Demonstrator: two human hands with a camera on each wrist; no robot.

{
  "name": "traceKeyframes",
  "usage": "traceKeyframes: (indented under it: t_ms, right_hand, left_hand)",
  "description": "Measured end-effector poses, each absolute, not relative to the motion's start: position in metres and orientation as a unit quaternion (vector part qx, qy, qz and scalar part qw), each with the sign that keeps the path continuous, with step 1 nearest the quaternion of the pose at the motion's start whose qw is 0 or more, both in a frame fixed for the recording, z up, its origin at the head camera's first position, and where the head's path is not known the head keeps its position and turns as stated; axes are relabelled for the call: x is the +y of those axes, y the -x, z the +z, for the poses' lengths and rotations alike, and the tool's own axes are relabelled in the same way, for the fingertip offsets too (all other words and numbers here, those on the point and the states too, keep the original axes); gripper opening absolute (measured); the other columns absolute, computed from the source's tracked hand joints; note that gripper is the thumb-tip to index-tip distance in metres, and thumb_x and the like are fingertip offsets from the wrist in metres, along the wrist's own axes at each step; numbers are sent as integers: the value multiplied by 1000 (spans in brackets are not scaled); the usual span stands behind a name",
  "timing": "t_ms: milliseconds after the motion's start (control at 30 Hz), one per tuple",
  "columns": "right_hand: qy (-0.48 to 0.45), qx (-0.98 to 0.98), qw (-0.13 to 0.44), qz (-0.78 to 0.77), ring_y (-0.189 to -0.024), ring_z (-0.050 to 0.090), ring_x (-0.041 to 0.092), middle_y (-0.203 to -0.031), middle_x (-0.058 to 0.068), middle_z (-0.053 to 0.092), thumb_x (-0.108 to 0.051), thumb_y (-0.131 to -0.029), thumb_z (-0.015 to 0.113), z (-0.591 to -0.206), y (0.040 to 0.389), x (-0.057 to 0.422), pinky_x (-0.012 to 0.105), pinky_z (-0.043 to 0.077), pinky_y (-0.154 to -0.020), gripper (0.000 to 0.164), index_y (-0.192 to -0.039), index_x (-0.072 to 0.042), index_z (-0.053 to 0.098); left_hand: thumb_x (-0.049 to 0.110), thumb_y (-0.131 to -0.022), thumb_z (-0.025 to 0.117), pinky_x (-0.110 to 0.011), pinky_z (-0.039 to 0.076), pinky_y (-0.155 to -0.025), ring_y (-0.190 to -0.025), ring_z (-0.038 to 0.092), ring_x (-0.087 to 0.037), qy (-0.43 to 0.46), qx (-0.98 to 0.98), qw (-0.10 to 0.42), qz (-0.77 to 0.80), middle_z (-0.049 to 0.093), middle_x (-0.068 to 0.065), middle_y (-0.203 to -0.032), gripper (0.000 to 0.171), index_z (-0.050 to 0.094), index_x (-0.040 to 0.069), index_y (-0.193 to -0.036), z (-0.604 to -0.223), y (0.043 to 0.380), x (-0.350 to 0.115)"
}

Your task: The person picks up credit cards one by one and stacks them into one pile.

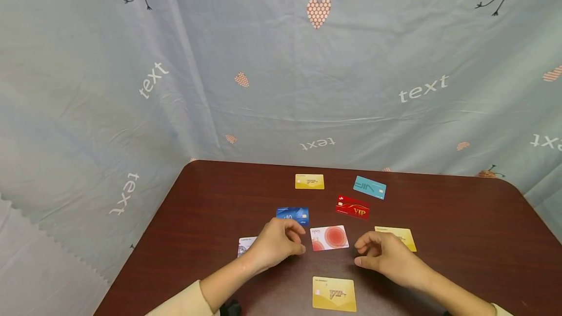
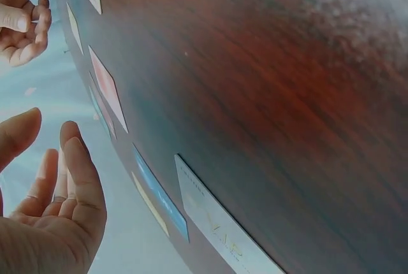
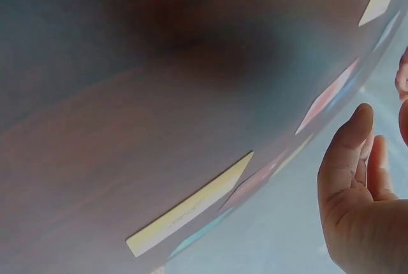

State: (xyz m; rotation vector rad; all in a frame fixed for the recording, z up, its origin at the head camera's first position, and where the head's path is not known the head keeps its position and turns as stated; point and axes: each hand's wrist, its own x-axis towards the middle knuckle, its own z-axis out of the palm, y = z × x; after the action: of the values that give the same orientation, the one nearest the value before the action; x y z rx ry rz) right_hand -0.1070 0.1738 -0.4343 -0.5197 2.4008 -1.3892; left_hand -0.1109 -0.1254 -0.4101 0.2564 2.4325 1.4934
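Note:
My left hand (image 1: 276, 244) hovers over the table, fingers loosely bent and holding nothing. Under and beside it lie a blue card (image 1: 295, 214) and a grey-white card (image 1: 246, 244), both partly covered by the hand in the head view. Between the two hands sits a white card with red circles (image 1: 324, 239). My right hand (image 1: 388, 256), likewise empty with relaxed fingers, is just in front of a yellow card (image 1: 406, 238) and overlaps it. Closest to me is another yellow card (image 1: 325, 299). In the left wrist view, the grey-white card (image 2: 213, 220) shows VIP lettering.
Farther back on the dark wooden table (image 1: 219, 194) lie a red VIP card (image 1: 347, 208), a teal card (image 1: 370, 187) and a third yellow card (image 1: 303, 184). A pale blue printed cloth (image 1: 263, 111) hangs behind the table and at its left.

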Motion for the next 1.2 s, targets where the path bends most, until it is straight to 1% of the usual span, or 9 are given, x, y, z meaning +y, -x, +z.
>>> traceKeyframes:
  t_ms: [200, 433, 667, 800, 967, 1133, 1200]
  right_hand:
    - [164, 847, 151, -482, -77, 63, 15, -100, 9, 67, -13, -85, 87, -432, 115, 172, 25, 51, -61, 34, -111, 1, 69]
    - [158, 843, 157, -490, -78, 65, 21, -106, 13, 68, -11, -84, 87, -431, 125, 167, 26, 52, -60, 41, -117, 4, 67]
    - [150, 842, 163, -492, -81, 66, 23, -115, 17, 67, -10, -83, 88, -434, 135, 163, 28, 54, -61, 50, -124, 7, 64]
    - [156, 839, 161, -496, -80, 66, 22, -117, 19, 66, -9, -82, 89, -437, 140, 162, 27, 55, -62, 53, -126, 9, 63]
    - [156, 840, 163, -494, -79, 65, 20, -117, 18, 66, -9, -81, 90, -441, 146, 160, 27, 54, -62, 56, -126, 9, 63]
    - [159, 844, 165, -486, -79, 65, 20, -115, 17, 66, -8, -80, 90, -444, 152, 158, 27, 55, -63, 56, -125, 10, 63]
    - [161, 844, 165, -484, -78, 65, 20, -114, 17, 66, -8, -79, 90, -446, 154, 157, 26, 56, -64, 56, -125, 11, 63]
  left_hand:
    - [-1, -79, 85, -26, 48, -59, -72, 57, -15, -80, 843, 125, 516, 63, -3, -83, 35, 72, -4, -111, -411, 116, -124]
    - [-1, -78, 87, -30, 51, -63, -75, 57, -18, -73, 847, 120, 512, 63, -7, -88, 44, 70, -4, -118, -413, 122, -120]
    - [-2, -76, 88, -31, 52, -64, -77, 58, -19, -70, 850, 120, 508, 64, -10, -90, 49, 68, -5, -121, -415, 126, -114]
    - [-3, -76, 87, -30, 51, -64, -75, 57, -20, -66, 848, 129, 509, 64, -12, -90, 50, 66, -6, -122, -419, 131, -111]
    - [-5, -76, 87, -28, 49, -62, -74, 56, -19, -67, 848, 133, 508, 63, -12, -89, 50, 66, -8, -122, -423, 136, -108]
    - [-6, -76, 86, -24, 45, -56, -69, 54, -16, -62, 845, 149, 510, 62, -9, -84, 53, 64, -12, -124, -425, 137, -105]
    - [-7, -76, 86, -24, 45, -55, -67, 54, -15, -61, 845, 154, 509, 62, -8, -80, 55, 63, -13, -125, -425, 137, -103]
